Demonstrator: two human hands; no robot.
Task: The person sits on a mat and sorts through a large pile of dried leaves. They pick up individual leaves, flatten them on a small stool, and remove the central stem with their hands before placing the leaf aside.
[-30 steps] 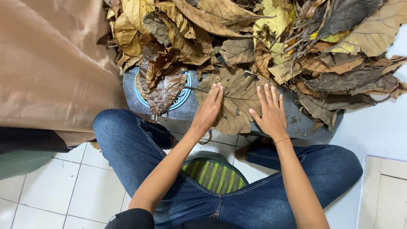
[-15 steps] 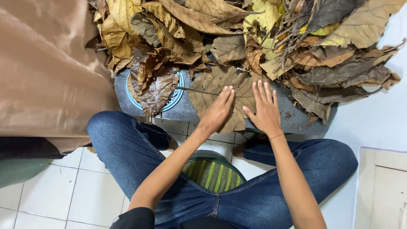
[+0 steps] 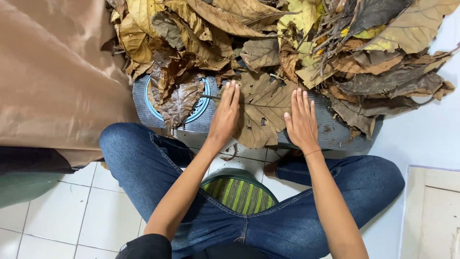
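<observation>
Brown dry leaf (image 3: 261, 108); grey ribbed board (image 3: 335, 132); blue jeans (image 3: 143, 168); green-striped stool (image 3: 238, 192).

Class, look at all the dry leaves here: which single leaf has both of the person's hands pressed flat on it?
The big brown leaf with small holes, lying on the grey ribbed board, between left hand and right hand. The others are piled behind, untouched.

White square floor tiles (image 3: 57, 216) with dark grout cover the ground. A tan cloth (image 3: 52, 76) hangs over the left side, something dark and green beneath it. A pale panel (image 3: 431, 211) lies at the right edge. Light is soft and even.
</observation>
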